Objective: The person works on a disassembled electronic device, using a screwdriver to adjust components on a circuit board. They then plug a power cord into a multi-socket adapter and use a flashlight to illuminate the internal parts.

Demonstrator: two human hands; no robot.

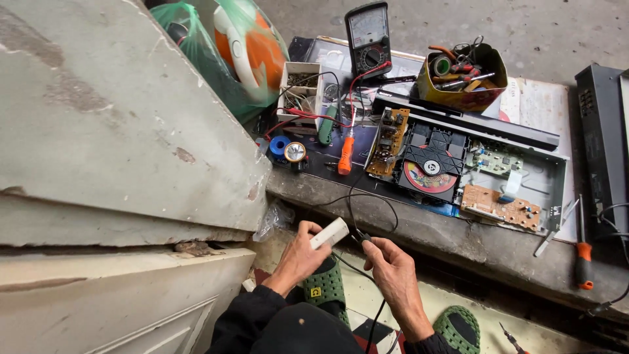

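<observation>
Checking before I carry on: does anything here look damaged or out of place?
The disc player lies opened, its boards and disc bared. A screwdriver sits at the ledge's edge. The wall is cracked and chipped.

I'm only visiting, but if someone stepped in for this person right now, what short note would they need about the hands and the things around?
Left hand: grips a white block-shaped plug.
Right hand: pinches a black cable at its small end, close to the plug; whether they touch is unclear.
The cable runs up to the ledge, where the disc player lies with its cover off, boards and disc showing.
Behind it: an analogue meter standing up, an orange screwdriver, and a yellow tub of tools.
Player remains open; no cover in place.
</observation>
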